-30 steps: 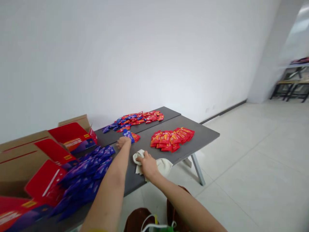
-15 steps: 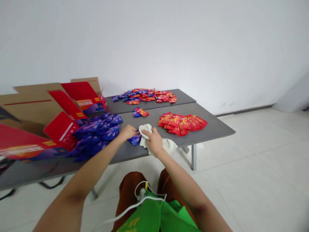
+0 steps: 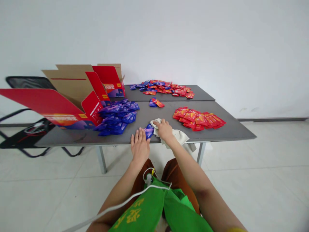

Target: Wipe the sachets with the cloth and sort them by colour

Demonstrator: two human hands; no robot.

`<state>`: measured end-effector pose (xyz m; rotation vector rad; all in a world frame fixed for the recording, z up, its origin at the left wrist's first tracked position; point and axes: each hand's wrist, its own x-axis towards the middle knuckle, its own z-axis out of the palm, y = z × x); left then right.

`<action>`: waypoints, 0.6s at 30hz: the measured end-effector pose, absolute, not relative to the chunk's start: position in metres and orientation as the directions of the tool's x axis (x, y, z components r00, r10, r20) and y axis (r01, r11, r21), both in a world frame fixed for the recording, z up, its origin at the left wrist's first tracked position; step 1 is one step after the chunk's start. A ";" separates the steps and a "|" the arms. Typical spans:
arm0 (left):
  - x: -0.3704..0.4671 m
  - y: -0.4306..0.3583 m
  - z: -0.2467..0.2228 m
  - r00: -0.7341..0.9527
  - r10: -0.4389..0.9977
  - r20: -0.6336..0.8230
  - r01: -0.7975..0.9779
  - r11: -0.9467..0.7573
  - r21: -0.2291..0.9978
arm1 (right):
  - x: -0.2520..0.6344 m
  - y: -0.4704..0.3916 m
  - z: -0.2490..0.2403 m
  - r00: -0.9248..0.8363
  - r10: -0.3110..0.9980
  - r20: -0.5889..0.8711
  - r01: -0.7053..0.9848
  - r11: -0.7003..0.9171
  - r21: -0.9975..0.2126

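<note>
At the near edge: left hand (image 3: pixel 140 146), open, palm down against blue packet (image 3: pixel 149 131), right end hidden under white cloth (image 3: pixel 181 137); right hand (image 3: pixel 165 130), curled over cloth, exact grip unclear. Farther: red packets (image 3: pixel 198 119). Farthest: mixed pile (image 3: pixel 166 87), uncountable through overlap.

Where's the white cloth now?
Head view, near table edge: the white cloth lies under the right hand, just right of a blue packet.
</note>
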<state>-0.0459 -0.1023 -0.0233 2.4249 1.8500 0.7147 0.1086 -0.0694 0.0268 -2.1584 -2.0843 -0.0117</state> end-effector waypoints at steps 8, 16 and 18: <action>-0.043 -0.096 -0.014 0.230 0.960 0.160 0.942 -0.261 0.212 | 0.105 -0.089 0.032 -0.387 0.919 0.075 0.921 0.390 -0.025; -0.041 -0.097 -0.019 0.225 0.961 0.163 0.953 -0.252 0.166 | 0.104 -0.078 0.031 -0.082 0.990 0.114 0.997 0.081 0.011; -0.039 -0.098 -0.019 0.202 0.964 0.171 0.962 -0.228 0.150 | 0.099 -0.086 0.031 -0.214 0.969 0.126 0.977 0.209 0.052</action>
